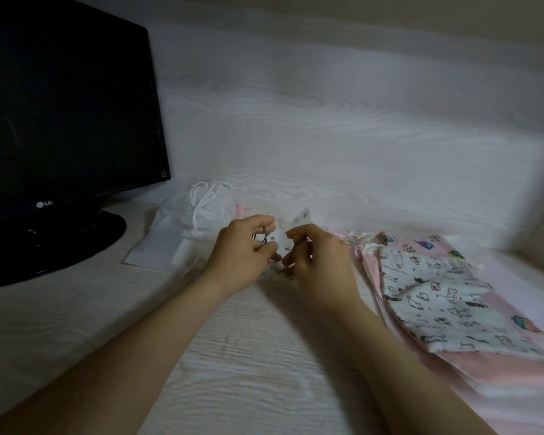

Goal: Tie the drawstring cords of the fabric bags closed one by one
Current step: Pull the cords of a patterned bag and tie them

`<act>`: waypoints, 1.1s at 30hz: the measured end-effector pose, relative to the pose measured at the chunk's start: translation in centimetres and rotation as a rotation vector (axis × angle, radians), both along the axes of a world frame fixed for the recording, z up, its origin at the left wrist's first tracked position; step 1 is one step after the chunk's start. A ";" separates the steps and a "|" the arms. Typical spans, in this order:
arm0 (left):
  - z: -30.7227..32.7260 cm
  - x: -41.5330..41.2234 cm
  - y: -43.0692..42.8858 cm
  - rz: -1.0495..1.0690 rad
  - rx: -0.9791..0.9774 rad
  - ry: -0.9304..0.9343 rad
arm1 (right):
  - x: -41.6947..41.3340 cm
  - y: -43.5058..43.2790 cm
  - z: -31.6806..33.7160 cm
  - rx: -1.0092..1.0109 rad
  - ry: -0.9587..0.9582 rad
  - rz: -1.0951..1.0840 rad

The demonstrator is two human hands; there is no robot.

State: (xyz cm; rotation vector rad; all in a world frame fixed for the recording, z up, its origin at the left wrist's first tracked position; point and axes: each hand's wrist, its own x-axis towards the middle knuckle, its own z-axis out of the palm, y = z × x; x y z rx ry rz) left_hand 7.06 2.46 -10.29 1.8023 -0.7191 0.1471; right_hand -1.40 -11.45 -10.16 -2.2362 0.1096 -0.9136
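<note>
A small pale printed fabric bag lies at the middle of the desk, mostly hidden behind my hands. My left hand pinches a dark drawstring cord looped over its fingers. My right hand pinches the other dark cord end close beside it. To the right lies a stack of flat bags: a white cat-print bag on top of pink bags. White bags with white cords sit behind my left hand.
A black monitor on a round black stand fills the left side. The desk is white wood grain, with a white wall panel right behind the bags.
</note>
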 end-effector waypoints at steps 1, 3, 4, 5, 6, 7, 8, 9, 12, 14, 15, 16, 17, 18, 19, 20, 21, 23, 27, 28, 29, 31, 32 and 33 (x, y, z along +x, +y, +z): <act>0.0 0.0 -0.2 -0.017 -0.017 0.043 | 0.0 -0.1 0.0 0.085 0.020 -0.002; 0.2 0.0 -0.3 -0.042 -0.072 0.145 | -0.1 -0.3 -0.1 0.258 0.088 0.000; 0.4 0.0 -0.4 -0.050 -0.102 0.188 | -0.2 -0.3 0.0 0.359 0.123 0.009; 0.5 0.0 -0.4 -0.058 -0.132 0.222 | -0.3 -0.4 0.1 0.470 0.154 0.025; 0.6 0.0 -0.3 -0.068 -0.158 0.248 | -0.4 -0.4 0.4 0.570 0.179 0.044; 0.7 0.0 -0.3 -0.080 -0.180 0.267 | -0.6 -0.4 0.7 0.649 0.198 0.063; 0.8 -0.1 -0.2 -0.094 -0.195 0.280 | -0.8 -0.3 1.1 0.687 0.216 0.076; 0.9 -0.1 -0.2 -0.113 -0.197 0.285 | -0.9 -0.2 1.2 0.695 0.222 0.083; 0.7 -0.3 -0.2 -0.193 -0.136 0.252 | -0.4 0.2 0.7 0.546 0.187 0.054; 0.5 -0.4 -0.2 -0.233 -0.082 0.216 | -0.2 0.5 0.6 0.449 0.158 0.045; 0.5 -0.4 -0.1 -0.250 -0.067 0.210 | -0.2 0.6 0.8 0.449 0.158 0.047; 0.6 -0.5 -0.1 -0.270 -0.057 0.214 | -0.3 0.7 1.0 0.472 0.169 0.048; 0.7 -0.7 -0.1 -0.292 -0.049 0.222 | -0.4 0.7 1.2 0.503 0.189 0.061; 0.8 -0.9 -0.1 -0.314 -0.040 0.232 | -0.7 0.9 1.4 0.535 0.211 0.099; 1.0 -1.1 -0.1 -0.332 -0.028 0.236 | -0.8 1.1 1.5 0.562 0.228 0.152; 1.1 -1.3 -0.1 -0.345 -0.018 0.235 | -0.9 1.2 1.5 0.587 0.230 0.203; 1.2 -1.4 -0.1 -0.350 -0.016 0.236 | -0.9 1.3 1.5 0.626 0.219 0.238; 1.2 -1.3 0.0 -0.342 -0.033 0.258 | -1.0 1.4 1.6 0.719 0.205 0.242; 1.0 -1.1 0.2 -0.235 -0.061 0.300 | -0.5 0.9 1.6 0.846 0.190 0.080; 0.9 -1.0 0.2 -0.201 -0.054 0.313 | -0.4 0.8 1.6 0.870 0.168 0.067; 0.9 -0.9 0.1 -0.176 -0.044 0.320 | -0.2 0.6 1.6 0.878 0.145 0.046; 1.0 -0.8 0.1 -0.166 0.018 0.310 | -0.1 0.4 1.6 0.856 0.110 0.032; 1.1 -0.8 0.2 -0.175 0.057 0.303 | -0.2 0.2 1.6 0.830 0.095 0.038; 1.1 -0.8 0.2 -0.185 0.079 0.311 | -0.3 0.2 1.6 0.796 0.091 0.035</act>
